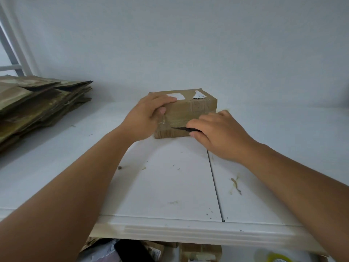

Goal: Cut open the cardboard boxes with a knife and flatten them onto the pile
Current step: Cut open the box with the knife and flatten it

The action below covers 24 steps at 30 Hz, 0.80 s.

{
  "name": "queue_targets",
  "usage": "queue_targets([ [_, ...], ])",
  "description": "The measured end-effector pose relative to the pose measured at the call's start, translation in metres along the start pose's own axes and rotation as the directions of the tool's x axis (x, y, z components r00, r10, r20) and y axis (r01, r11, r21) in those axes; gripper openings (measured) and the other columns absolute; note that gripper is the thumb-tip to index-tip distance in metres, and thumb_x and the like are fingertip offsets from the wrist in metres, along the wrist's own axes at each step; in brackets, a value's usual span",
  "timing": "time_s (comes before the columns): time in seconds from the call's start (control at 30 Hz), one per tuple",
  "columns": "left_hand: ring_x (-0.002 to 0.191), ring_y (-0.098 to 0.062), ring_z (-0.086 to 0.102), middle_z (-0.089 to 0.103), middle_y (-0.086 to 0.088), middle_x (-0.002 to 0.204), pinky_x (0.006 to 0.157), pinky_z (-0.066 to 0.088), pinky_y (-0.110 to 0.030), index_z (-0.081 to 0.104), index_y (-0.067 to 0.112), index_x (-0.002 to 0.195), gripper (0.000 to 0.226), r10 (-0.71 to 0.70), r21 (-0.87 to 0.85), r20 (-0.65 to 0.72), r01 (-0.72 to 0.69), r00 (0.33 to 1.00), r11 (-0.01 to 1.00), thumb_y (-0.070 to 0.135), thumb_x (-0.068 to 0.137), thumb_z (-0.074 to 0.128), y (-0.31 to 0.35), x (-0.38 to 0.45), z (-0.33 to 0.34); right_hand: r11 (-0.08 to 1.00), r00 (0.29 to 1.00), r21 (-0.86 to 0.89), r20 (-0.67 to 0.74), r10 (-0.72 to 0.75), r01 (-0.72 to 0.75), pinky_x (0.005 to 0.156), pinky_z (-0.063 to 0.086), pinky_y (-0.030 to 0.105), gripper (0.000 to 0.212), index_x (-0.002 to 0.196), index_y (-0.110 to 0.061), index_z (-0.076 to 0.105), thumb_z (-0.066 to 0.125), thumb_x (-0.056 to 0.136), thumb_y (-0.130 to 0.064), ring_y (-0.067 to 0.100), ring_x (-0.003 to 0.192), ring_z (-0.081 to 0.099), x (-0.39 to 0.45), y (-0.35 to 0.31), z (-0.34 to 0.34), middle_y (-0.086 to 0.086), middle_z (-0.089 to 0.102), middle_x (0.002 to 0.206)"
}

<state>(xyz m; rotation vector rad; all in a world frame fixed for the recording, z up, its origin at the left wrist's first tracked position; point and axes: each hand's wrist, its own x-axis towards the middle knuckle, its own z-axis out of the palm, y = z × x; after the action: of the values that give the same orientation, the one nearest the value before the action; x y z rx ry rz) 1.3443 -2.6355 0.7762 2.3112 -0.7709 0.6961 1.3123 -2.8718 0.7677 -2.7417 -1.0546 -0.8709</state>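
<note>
A small brown cardboard box (196, 108) with torn white labels on top stands on the white table (170, 186) near the wall. My left hand (145, 116) grips its left end, fingers over the top and thumb on the taped front face. My right hand (219, 133) holds a dark knife (181, 128) whose blade lies flat against the box's front face, low down, pointing left. The knife's handle is hidden inside my right hand.
A pile of flattened cardboard (37, 104) lies at the table's left, against the wall. Small cardboard scraps (236, 184) dot the table. Below the front edge, more boxes (200, 252) and a tape roll (277, 259) show on the floor.
</note>
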Motion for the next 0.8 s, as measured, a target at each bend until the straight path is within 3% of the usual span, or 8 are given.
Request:
queue_targets([
  [0.1,0.114,-0.021,0.048,0.058,0.005,0.114,0.094,0.037,-0.03,0.063,0.019,0.124,0.056,-0.1,0.146,-0.12,0.117,0.988,0.982,-0.013,0.081,0.045,-0.003,0.0,-0.005,0.999,0.997,0.047,-0.081,0.021,-0.017,0.077,0.034,0.035,0.015,0.103,-0.025,0.062,0.047,0.099,-0.027,0.018,0.072,0.05,-0.002,0.008,-0.009,-0.01,0.055,0.076],
  [0.17,0.122,-0.025,0.046,0.06,0.002,0.123,0.099,0.035,-0.033,0.062,0.021,0.123,0.06,-0.184,0.242,-0.201,0.231,0.962,0.942,-0.011,0.074,0.046,-0.006,-0.002,-0.008,0.994,0.987,0.102,-0.148,0.064,-0.049,0.067,0.034,0.028,0.015,0.1,-0.022,0.063,0.049,0.096,-0.027,0.018,0.065,0.049,-0.005,0.015,-0.015,-0.009,0.055,0.07],
  [0.27,0.13,-0.027,0.043,0.058,-0.003,0.136,0.107,0.032,-0.039,0.058,0.018,0.13,0.054,-0.26,0.306,-0.249,0.331,0.933,0.893,-0.002,0.081,0.046,-0.008,-0.002,-0.009,0.965,0.963,0.23,-0.202,0.176,-0.128,0.058,0.032,0.02,0.013,0.101,-0.029,0.061,0.051,0.093,-0.033,0.01,0.064,0.049,-0.009,0.022,-0.019,-0.015,0.053,0.066],
  [0.37,0.138,-0.026,0.038,0.051,-0.003,0.145,0.113,0.028,-0.04,0.05,0.018,0.14,0.054,-0.191,0.292,-0.224,0.252,0.956,0.922,0.017,0.087,0.046,-0.002,-0.003,-0.006,0.936,0.959,0.315,-0.181,0.22,-0.155,0.054,0.035,0.027,0.007,0.1,-0.032,0.058,0.053,0.095,-0.033,0.008,0.064,0.051,-0.01,0.025,-0.017,-0.017,0.055,0.069],
  [0.5,0.14,-0.016,0.033,0.047,0.006,0.148,0.115,0.028,-0.038,0.05,0.027,0.143,0.061,-0.043,0.201,-0.028,0.048,0.999,0.978,0.034,0.083,0.042,0.009,-0.004,0.002,0.908,0.96,0.367,-0.115,0.257,-0.199,0.053,0.038,0.034,0.004,0.098,-0.031,0.058,0.054,0.097,-0.029,0.014,0.057,0.046,-0.01,0.027,-0.014,-0.008,0.051,0.061],
  [0.6,0.139,-0.015,0.03,0.044,0.012,0.146,0.112,0.025,-0.037,0.046,0.038,0.143,0.07,-0.067,0.248,0.005,0.064,0.998,0.967,0.052,0.076,0.031,0.008,-0.003,0.005,0.884,0.953,0.412,-0.104,0.284,-0.219,0.056,0.042,0.039,0.004,0.096,-0.027,0.059,0.055,0.097,-0.026,0.017,0.054,0.044,-0.01,0.027,-0.015,-0.002,0.05,0.058],
  [0.8,0.135,-0.014,0.027,0.041,0.017,0.142,0.107,0.017,-0.034,0.043,0.047,0.142,0.071,-0.121,0.326,-0.031,0.124,0.992,0.937,0.06,0.073,0.028,0.009,-0.003,0.01,0.855,0.965,0.489,-0.089,0.247,-0.174,0.053,0.037,0.033,0.006,0.088,-0.027,0.057,0.054,0.093,-0.03,0.015,0.051,0.041,-0.01,0.02,-0.016,-0.003,0.05,0.058],
])
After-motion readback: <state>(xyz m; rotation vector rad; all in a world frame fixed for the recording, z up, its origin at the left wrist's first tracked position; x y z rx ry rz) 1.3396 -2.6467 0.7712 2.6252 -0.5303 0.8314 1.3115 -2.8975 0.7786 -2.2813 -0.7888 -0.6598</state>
